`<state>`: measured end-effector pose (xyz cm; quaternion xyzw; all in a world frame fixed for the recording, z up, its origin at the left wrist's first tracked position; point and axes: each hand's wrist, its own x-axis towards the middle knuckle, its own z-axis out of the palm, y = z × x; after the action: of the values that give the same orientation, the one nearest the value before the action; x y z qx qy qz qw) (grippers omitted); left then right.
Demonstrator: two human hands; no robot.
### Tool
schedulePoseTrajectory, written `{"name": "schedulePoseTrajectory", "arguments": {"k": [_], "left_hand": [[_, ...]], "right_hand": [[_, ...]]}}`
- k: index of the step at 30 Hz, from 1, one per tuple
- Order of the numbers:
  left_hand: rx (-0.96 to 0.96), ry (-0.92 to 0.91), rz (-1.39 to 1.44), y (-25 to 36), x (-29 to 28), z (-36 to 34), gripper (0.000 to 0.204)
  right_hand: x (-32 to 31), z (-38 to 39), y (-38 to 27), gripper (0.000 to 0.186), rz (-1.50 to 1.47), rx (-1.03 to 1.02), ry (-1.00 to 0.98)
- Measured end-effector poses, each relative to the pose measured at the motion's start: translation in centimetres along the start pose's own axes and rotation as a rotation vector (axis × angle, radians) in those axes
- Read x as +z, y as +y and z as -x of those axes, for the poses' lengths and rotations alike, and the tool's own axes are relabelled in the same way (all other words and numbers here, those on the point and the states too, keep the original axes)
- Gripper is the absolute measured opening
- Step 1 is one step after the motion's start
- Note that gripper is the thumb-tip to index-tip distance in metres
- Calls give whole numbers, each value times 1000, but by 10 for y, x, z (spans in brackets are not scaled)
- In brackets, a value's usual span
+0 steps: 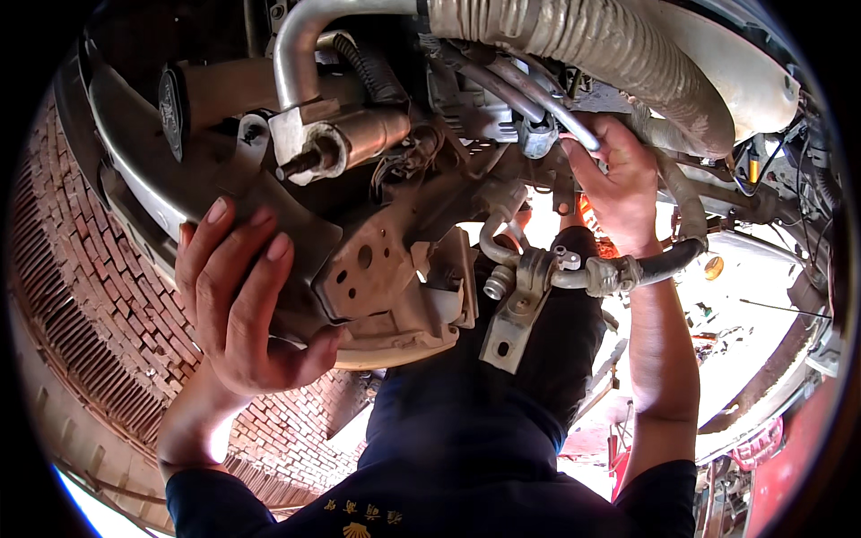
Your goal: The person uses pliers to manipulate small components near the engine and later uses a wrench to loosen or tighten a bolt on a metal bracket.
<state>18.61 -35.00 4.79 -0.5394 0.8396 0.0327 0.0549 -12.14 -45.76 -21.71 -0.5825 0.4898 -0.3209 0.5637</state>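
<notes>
My left hand (238,300) is open, its fingers stretched over the edge of a brownish metal bracket (386,269) with several holes. Its thumb lies along the bracket's lower side. My right hand (619,179) reaches up among the pipes, with thumb and fingers closed about the end of a thin metal pipe (556,106); some fingertips are hidden. Just below that hand hangs a dark hose (668,262) with metal fittings, joined to a slotted mounting tab (513,332). Left of centre, a copper-coloured cylinder (363,139) with a threaded stud sits under a bent silver pipe (296,54).
A thick ribbed hose (592,45) crosses overhead beside a pale rounded tank (717,63). At the left, a curved metal rail (134,161) borders the work. Brick paving (99,269) shows beyond it. Thin wires (789,161) hang at the right.
</notes>
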Motion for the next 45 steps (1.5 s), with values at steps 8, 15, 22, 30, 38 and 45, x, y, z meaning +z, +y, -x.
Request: {"name": "schedulePoseTrajectory", "arguments": {"k": [8, 15, 22, 30, 38, 45], "left_hand": [[-25, 49, -8, 3, 0, -10, 64], [14, -36, -20, -2, -2, -7, 77], [53, -36, -45, -1, 0, -12, 82], [22, -7, -63, 7, 2, -6, 79], [52, 92, -55, 11, 9, -11, 71], [38, 92, -23, 8, 7, -8, 70]], "right_hand": [[8, 10, 16, 53, -310, 18, 47], [12, 4, 22, 50, -386, 3, 30], [11, 1, 46, 37, -419, -143, 60], [24, 2, 39, 28, -228, -90, 213], [27, 3, 34, 31, -282, -130, 182], [38, 6, 31, 26, -245, -150, 309]]}}
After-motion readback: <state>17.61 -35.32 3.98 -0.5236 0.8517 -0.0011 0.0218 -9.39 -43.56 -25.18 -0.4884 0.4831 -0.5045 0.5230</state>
